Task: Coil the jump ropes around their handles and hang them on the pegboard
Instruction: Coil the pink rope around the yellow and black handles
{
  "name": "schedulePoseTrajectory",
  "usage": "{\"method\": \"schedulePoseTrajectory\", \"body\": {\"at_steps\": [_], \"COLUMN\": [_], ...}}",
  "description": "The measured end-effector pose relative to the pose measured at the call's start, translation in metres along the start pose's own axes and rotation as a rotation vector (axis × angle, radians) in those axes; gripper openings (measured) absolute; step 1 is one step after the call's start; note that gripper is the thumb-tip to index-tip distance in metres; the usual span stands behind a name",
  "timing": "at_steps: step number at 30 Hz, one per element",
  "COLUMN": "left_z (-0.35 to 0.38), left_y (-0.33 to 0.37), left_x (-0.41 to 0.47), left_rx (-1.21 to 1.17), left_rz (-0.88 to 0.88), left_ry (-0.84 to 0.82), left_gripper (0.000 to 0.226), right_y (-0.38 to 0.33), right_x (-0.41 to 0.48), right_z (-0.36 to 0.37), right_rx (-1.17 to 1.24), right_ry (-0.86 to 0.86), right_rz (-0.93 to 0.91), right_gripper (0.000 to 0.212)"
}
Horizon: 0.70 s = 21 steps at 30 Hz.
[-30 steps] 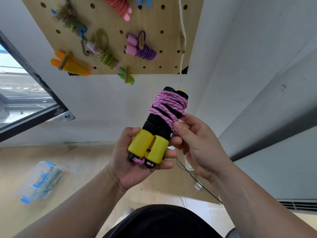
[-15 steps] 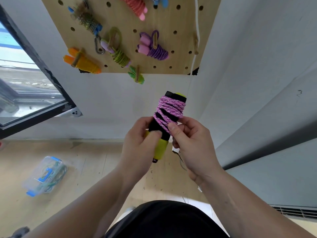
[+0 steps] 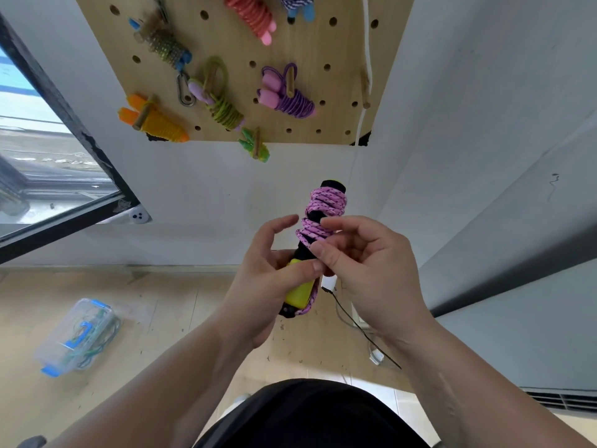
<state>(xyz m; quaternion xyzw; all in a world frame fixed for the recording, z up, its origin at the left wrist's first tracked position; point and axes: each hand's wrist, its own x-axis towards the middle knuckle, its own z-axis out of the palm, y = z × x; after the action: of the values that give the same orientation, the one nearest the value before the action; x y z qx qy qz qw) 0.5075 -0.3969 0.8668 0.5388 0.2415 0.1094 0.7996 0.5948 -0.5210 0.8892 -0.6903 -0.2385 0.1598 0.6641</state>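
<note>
Head view: left hand (image 3: 261,279) grip closed round the yellow lower end of the handles (image 3: 298,291), thumb across the front. Right hand (image 3: 365,263) grip pinches the pink cord mid-coil. Both hold the jump rope (image 3: 326,202) tilted in the air, below the pegboard (image 3: 339,43). Clear plastic box (image 3: 74,337) on the floor (image 3: 161,318), left. On the pegs hang an orange rope (image 3: 155,119), green rope (image 3: 223,105) and purple rope (image 3: 290,98), all coiled.

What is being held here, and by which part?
The left hand grips the jump rope handles at their yellow lower end; the right hand pinches the pink rope coil wound around their middle.
</note>
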Motion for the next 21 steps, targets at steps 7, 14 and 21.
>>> {"method": "schedulePoseTrajectory", "body": {"at_steps": [7, 14, 21], "left_z": [-0.004, 0.002, 0.008], "left_y": [-0.005, -0.004, 0.001], "left_x": [-0.004, -0.010, -0.012], "left_rx": [0.013, 0.213, 0.381], "left_rz": [-0.028, 0.094, 0.162], "left_ry": [-0.066, 0.009, -0.049], "left_gripper": [0.068, 0.060, 0.058], "right_y": [0.000, 0.010, 0.010], "right_x": [-0.003, -0.006, 0.002], "right_z": [-0.009, -0.018, -0.027], "right_rx": [-0.290, -0.187, -0.214], "right_ry": [0.023, -0.044, -0.072], "right_rz": [-0.130, -0.192, -0.205], "right_gripper": [0.020, 0.033, 0.030]}}
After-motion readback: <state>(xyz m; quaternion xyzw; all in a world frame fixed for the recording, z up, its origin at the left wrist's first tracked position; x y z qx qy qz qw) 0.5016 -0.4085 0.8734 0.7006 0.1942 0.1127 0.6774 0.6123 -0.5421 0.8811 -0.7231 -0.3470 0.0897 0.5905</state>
